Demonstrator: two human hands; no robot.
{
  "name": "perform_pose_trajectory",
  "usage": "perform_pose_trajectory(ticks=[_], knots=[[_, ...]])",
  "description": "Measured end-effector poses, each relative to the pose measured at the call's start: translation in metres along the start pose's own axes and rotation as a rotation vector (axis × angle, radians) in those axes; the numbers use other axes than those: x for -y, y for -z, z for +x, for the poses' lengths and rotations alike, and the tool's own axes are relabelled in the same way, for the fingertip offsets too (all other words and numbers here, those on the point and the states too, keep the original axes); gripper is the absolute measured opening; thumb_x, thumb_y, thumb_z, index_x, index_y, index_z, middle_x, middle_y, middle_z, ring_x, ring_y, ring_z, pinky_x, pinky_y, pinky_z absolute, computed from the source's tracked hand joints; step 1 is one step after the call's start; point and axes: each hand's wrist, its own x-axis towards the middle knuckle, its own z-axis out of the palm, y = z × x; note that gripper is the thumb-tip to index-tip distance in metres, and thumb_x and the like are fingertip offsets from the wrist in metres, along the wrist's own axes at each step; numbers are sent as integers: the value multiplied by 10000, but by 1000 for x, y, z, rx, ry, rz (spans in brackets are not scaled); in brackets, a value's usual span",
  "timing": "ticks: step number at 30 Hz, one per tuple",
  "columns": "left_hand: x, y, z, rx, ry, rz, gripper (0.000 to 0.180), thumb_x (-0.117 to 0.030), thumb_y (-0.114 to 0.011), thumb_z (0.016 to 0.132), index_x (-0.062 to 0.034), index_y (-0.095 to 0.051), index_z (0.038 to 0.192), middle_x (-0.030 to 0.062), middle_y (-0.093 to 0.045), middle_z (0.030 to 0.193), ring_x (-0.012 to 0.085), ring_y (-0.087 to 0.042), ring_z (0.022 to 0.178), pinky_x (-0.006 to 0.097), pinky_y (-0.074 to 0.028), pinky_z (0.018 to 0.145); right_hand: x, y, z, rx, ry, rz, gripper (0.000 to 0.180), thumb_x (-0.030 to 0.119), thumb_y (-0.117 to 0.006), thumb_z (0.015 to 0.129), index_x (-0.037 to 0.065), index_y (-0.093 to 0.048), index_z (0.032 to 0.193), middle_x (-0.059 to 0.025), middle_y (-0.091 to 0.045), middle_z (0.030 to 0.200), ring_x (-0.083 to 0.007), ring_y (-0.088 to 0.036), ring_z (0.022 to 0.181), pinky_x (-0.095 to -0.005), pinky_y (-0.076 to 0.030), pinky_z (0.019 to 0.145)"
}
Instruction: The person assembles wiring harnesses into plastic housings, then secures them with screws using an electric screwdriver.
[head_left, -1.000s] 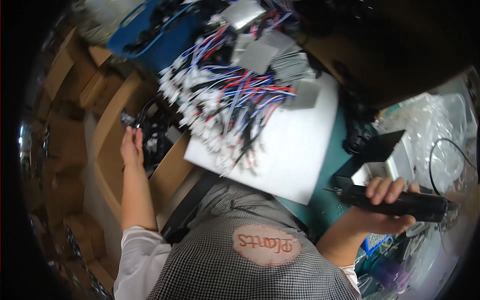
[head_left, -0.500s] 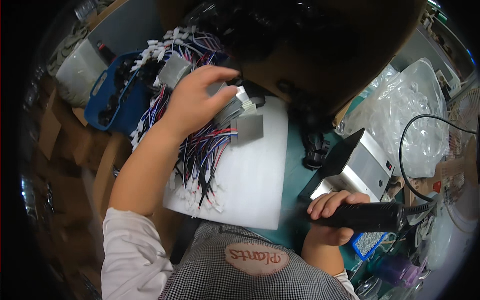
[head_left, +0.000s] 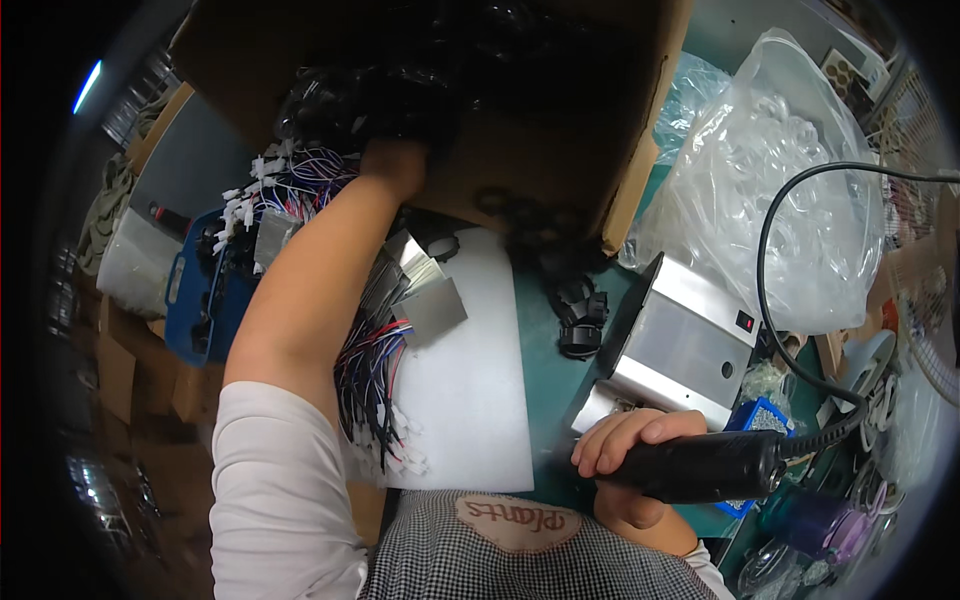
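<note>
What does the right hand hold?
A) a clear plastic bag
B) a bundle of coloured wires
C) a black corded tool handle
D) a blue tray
C: the right hand is wrapped around a black tool handle whose black cable curves up to the right.

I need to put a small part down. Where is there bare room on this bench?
The white board is bare between the wire bundle and the green mat strip. It is crowded around the metal box, plastic bag and cardboard box.

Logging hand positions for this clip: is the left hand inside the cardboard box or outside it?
Inside. The left hand reaches into the open cardboard box, its fingers lost among the dark parts there; what it grips cannot be told.
</note>
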Motion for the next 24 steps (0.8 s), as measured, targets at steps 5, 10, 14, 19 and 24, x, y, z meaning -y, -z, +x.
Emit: perform_pose_trajectory(ticks=[5,10,14,19,24], knots=[[-44,89,-48,26,-69,-421,278,-233,-657,773,-69,-619,995,164,-632,953,357,-603,896,423,-477,791,0,1,1,-16,1,-20,584,424,-715,808,24,-382,1072,-101,-548,710,-203,-580,539,-331,-529,510],[-70,132,-146,-76,-521,-462,218,-105,-695,668,-96,-586,857,87,-553,771,303,-571,759,412,-459,662,5,2,1,73,-18,164,587,406,-727,797,40,-376,1093,-113,-560,762,-215,-598,666,-367,-544,641],[-91,133,-225,99,-747,-527,210,-162,-676,614,-113,-525,752,58,-508,700,252,-558,651,385,-443,555,5,-2,4,28,65,129,589,448,-692,817,32,-390,1103,-88,-530,686,-201,-554,496,-329,-512,478],[-106,116,-279,284,-875,-477,148,-156,-581,717,-92,-542,845,60,-553,789,239,-590,758,352,-448,652,11,-4,3,40,107,147,589,448,-699,811,37,-396,1105,-90,-529,696,-202,-552,521,-334,-505,477],[-98,143,-271,477,-880,-391,371,-323,-720,696,-117,-608,984,50,-590,846,247,-601,781,361,-453,672,13,-11,-10,-6,220,74,618,459,-698,811,45,-353,1113,-95,-524,709,-203,-542,526,-350,-502,487]])
